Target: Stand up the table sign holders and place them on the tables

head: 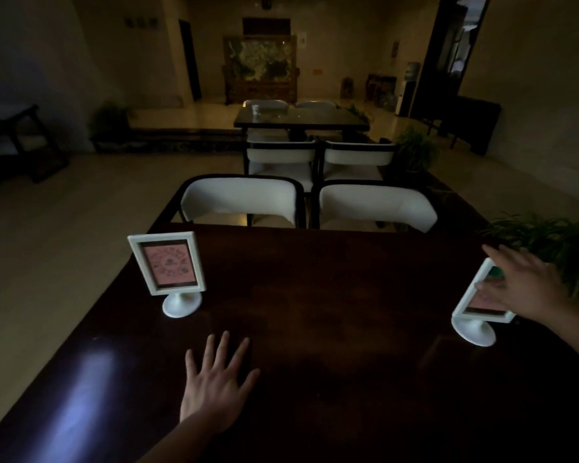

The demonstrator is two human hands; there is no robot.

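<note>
A white sign holder (168, 267) with a pink card stands upright on its round foot at the left of the dark wooden table (315, 312). My left hand (214, 385) lies flat on the table in front of it, fingers spread, holding nothing. At the table's right edge a second white sign holder (475, 315) stands on its foot, frame leaning. My right hand (522, 289) is over its frame, fingers spread and touching it; whether it grips the frame is unclear.
Two white chairs (241, 202) are tucked at the table's far side. Beyond them stands another table (301, 120) with more chairs. A leafy plant (555, 242) sits just right of my right hand. Tiled floor lies to the left. The room is dim.
</note>
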